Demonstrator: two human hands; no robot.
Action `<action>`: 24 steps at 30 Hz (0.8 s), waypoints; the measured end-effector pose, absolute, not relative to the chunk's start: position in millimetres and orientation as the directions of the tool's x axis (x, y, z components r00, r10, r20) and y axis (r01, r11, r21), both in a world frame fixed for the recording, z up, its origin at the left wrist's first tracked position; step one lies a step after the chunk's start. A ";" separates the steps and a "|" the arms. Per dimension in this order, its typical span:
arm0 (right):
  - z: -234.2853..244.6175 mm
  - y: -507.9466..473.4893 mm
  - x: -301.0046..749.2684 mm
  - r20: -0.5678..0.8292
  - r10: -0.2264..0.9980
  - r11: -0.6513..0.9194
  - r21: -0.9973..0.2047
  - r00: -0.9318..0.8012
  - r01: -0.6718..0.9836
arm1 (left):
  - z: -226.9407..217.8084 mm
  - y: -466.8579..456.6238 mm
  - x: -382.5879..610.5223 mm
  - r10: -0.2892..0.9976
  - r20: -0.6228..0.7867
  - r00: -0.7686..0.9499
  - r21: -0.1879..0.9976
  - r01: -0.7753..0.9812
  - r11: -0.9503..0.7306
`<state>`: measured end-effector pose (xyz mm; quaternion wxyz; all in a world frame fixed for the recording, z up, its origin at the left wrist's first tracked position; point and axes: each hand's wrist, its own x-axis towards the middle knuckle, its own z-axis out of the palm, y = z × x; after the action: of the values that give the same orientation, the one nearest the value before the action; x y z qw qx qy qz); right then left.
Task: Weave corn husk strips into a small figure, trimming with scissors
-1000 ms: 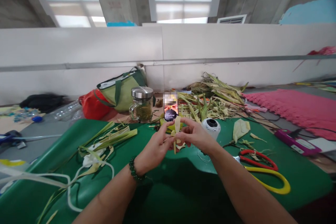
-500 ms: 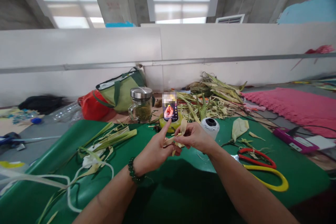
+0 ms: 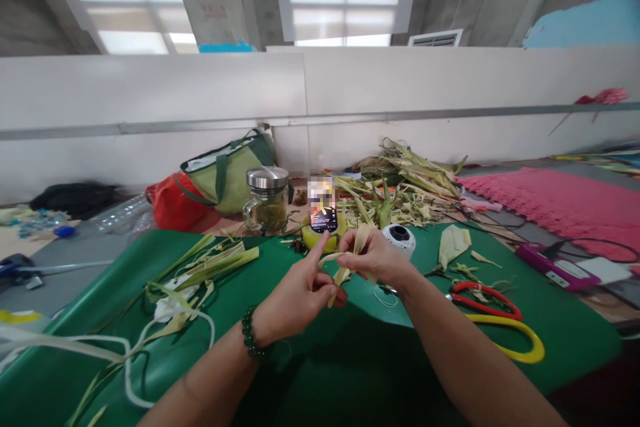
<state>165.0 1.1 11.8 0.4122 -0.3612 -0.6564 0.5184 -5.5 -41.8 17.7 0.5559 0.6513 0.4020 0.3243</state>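
Note:
Pale, folded corn husk strips [image 3: 342, 275] are between my two hands, above the green mat. My left hand [image 3: 303, 290] pinches their lower end between thumb and fingers, its index finger stretched out toward the phone. A beaded bracelet circles the left wrist. My right hand [image 3: 376, 257] is closed on the upper part of the strips, and one strip stands up above its fingers. Just beyond my fingertips a lit phone [image 3: 324, 212] leans upright on a yellow round holder [image 3: 307, 235]. A white spool [image 3: 400, 240] stands beyond my right hand.
Scissors with red and yellow handles [image 3: 533, 340] lie on the green mat [image 3: 200, 373] at right. Husks [image 3: 235, 260] and white cord [image 3: 131, 367] lie at left. Behind are a glass jar [image 3: 267, 210], a green bag [image 3: 227, 180] and a husk pile [image 3: 425, 170].
My right hand has turned slightly, and the husk strips now show longer above and below my fingers. The phone's picture differs. The whole view has shifted a little.

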 end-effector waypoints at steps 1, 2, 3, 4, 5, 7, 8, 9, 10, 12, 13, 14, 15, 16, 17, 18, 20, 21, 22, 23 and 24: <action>12.5 2.2 166.9 0.172 0.899 0.210 -0.976 -0.403 0.052 | 17.6 -42.7 -6.0 0.875 -0.031 0.484 0.982 0.177 -0.063; 13.0 3.0 168.5 0.174 0.896 0.217 -0.974 -0.408 0.061 | 17.9 -43.1 -6.9 0.862 -0.035 0.506 0.978 0.194 -0.074; 13.5 3.4 169.4 0.171 0.894 0.220 -0.973 -0.413 0.073 | 18.6 -42.8 -8.3 0.847 -0.034 0.530 0.973 0.213 -0.094; 13.7 3.4 169.6 0.162 0.893 0.216 -0.973 -0.421 0.084 | 19.9 -41.9 -10.1 0.838 -0.017 0.545 0.963 0.233 -0.132; 13.6 3.1 169.2 0.153 0.892 0.211 -0.973 -0.426 0.092 | 21.6 -40.3 -12.1 0.841 0.025 0.541 0.948 0.254 -0.192; 12.6 1.5 166.6 0.136 0.882 0.199 -0.975 -0.452 0.096 | 25.8 -36.0 -16.1 0.869 0.164 0.468 0.892 0.305 -0.333; 11.7 0.5 164.8 0.126 0.868 0.191 -0.977 -0.480 0.090 | 27.6 -33.7 -17.7 0.883 0.238 0.405 0.861 0.332 -0.385; 10.8 -0.6 162.9 0.123 0.849 0.190 -0.979 -0.514 0.078 | 29.1 -31.4 -18.9 0.891 0.278 0.360 0.843 0.354 -0.406; 9.8 -1.6 161.0 0.130 0.824 0.198 -0.978 -0.551 0.066 | 29.9 -29.5 -19.7 0.897 0.289 0.335 0.837 0.367 -0.407; 8.0 -2.9 157.8 0.163 0.778 0.235 -0.971 -0.607 0.040 | 29.8 -27.0 -20.1 0.903 0.252 0.347 0.853 0.360 -0.376; 7.1 -3.1 156.7 0.187 0.764 0.254 -0.967 -0.618 0.022 | 29.1 -26.5 -20.0 0.902 0.235 0.363 0.866 0.343 -0.364; 6.2 -2.9 156.0 0.212 0.759 0.270 -0.963 -0.616 0.001 | 28.1 -26.4 -19.8 0.900 0.229 0.371 0.878 0.320 -0.355; 5.2 -2.3 155.6 0.231 0.763 0.279 -0.960 -0.604 -0.015 | 27.1 -26.6 -19.5 0.901 0.235 0.365 0.886 0.300 -0.353; 4.2 -1.6 155.4 0.251 0.775 0.291 -0.957 -0.580 -0.025 | 26.0 -26.9 -19.2 0.903 0.248 0.352 0.889 0.288 -0.357; 3.0 -0.7 155.4 0.273 0.791 0.310 -0.950 -0.548 -0.026 | 24.9 -27.4 -18.9 0.904 0.257 0.343 0.889 0.283 -0.361; 1.9 0.2 155.4 0.297 0.807 0.340 -0.941 -0.510 -0.011 | 23.8 -27.7 -18.5 0.902 0.262 0.342 0.885 0.287 -0.366; 0.0 1.2 155.1 0.345 0.834 0.408 -0.911 -0.430 0.061 | 21.6 -27.8 -17.9 0.896 0.267 0.355 0.860 0.332 -0.388; -0.6 1.2 154.7 0.369 0.841 0.440 -0.892 -0.396 0.102 | 20.7 -27.5 -17.7 0.893 0.266 0.363 0.842 0.364 -0.399; -0.9 0.8 154.2 0.398 0.839 0.473 -0.871 -0.370 0.136 | 19.9 -27.0 -17.6 0.893 0.263 0.364 0.826 0.393 -0.404; -0.9 0.1 153.6 0.434 0.830 0.510 -0.845 -0.349 0.161 | 19.4 -26.5 -17.6 0.896 0.262 0.357 0.816 0.414 -0.404; -0.7 -0.7 152.9 0.477 0.814 0.550 -0.817 -0.332 0.174 | 19.1 -25.9 -17.8 0.899 0.259 0.353 0.815 0.419 -0.400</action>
<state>152.9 -0.7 -0.7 0.4728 -0.3326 -0.7425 0.3384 -17.8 -25.9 19.1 0.3302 0.7534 0.4372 0.3635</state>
